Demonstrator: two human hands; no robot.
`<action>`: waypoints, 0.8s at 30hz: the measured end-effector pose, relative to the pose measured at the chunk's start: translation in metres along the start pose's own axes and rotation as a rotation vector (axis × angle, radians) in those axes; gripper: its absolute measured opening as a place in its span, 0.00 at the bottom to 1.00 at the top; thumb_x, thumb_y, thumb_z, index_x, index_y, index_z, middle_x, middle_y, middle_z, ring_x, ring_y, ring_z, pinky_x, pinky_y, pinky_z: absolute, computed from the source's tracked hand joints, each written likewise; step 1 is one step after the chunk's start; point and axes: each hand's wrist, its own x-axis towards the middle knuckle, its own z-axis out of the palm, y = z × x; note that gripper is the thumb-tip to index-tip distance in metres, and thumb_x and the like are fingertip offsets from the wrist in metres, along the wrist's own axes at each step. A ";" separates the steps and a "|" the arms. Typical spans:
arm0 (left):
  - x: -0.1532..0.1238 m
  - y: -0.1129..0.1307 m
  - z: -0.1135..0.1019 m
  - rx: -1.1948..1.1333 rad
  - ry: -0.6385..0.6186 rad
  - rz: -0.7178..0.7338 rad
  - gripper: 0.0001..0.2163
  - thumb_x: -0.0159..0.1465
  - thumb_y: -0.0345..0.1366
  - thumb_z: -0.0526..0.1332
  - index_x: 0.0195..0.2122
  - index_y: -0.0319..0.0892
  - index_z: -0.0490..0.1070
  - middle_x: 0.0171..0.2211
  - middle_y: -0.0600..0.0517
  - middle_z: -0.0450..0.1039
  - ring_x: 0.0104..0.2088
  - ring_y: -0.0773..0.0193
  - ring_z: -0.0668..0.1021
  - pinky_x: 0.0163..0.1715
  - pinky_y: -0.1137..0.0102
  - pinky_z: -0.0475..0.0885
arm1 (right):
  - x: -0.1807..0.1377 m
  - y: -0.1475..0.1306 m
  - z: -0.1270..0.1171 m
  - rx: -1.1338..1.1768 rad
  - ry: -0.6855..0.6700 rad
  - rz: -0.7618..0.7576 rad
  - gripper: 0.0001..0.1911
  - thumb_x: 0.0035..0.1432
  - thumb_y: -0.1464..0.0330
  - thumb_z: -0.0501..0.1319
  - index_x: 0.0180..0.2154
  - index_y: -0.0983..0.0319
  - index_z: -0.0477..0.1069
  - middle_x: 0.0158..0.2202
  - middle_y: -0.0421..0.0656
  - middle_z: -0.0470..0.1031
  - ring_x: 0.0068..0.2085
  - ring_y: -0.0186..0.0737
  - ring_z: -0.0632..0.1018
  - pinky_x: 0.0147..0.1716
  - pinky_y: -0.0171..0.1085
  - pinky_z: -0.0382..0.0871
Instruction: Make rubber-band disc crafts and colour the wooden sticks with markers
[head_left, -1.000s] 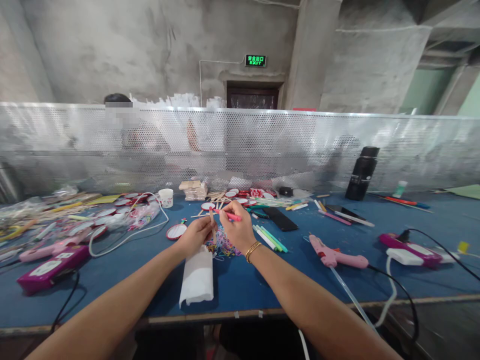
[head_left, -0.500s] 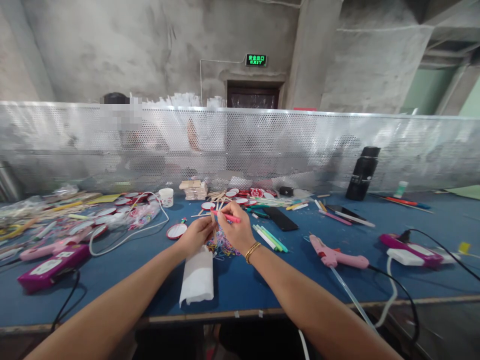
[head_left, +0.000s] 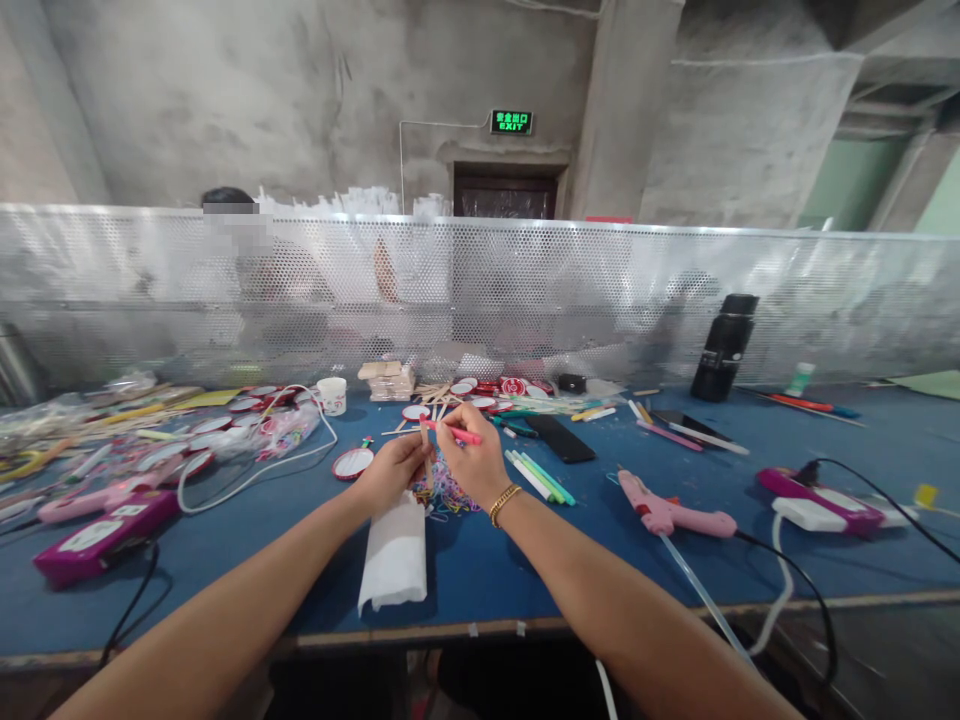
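Pinching a wooden stick (head_left: pixel 424 436) nearly upright above the desk (head_left: pixel 480 590), the left hand (head_left: pixel 397 468) is exposing its upper end; the right hand (head_left: pixel 478 452), its grip closed around a pinkish-red pen (head_left: pixel 466 436), is pointing the tip crosswise at that end, seemingly touching.

Open tabletop (head_left: pixel 480 575) between paper (head_left: pixel 394 560) and right forearm (head_left: pixel 592 595), markers (head_left: pixel 541 478) beyond; partition (head_left: pixel 525 290) behind

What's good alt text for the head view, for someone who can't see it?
A person's left hand holds a wooden craft stick while the right hand holds a pinkish-red marker at the stick's upper end. The cluttered blue table bears green markers, a black bottle and, at right, a pink glue gun.
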 end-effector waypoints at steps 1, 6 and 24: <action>0.000 0.001 0.000 0.000 0.008 -0.005 0.21 0.64 0.56 0.53 0.27 0.42 0.61 0.16 0.59 0.58 0.17 0.72 0.60 0.18 0.73 0.53 | 0.000 0.001 -0.001 -0.006 0.009 0.006 0.05 0.59 0.67 0.56 0.30 0.59 0.64 0.26 0.37 0.71 0.28 0.35 0.72 0.31 0.34 0.65; 0.000 0.003 0.000 0.002 0.030 -0.025 0.22 0.63 0.58 0.54 0.26 0.42 0.60 0.16 0.60 0.57 0.17 0.72 0.59 0.18 0.73 0.52 | 0.002 0.000 -0.003 -0.009 0.036 0.025 0.07 0.59 0.66 0.56 0.29 0.59 0.64 0.26 0.37 0.70 0.28 0.35 0.71 0.30 0.34 0.63; -0.001 0.000 0.000 0.007 0.012 -0.009 0.21 0.65 0.55 0.52 0.27 0.42 0.60 0.17 0.60 0.58 0.18 0.71 0.60 0.20 0.72 0.54 | 0.001 -0.002 -0.002 0.015 0.016 0.020 0.06 0.59 0.67 0.56 0.29 0.59 0.64 0.25 0.37 0.69 0.27 0.35 0.71 0.30 0.34 0.64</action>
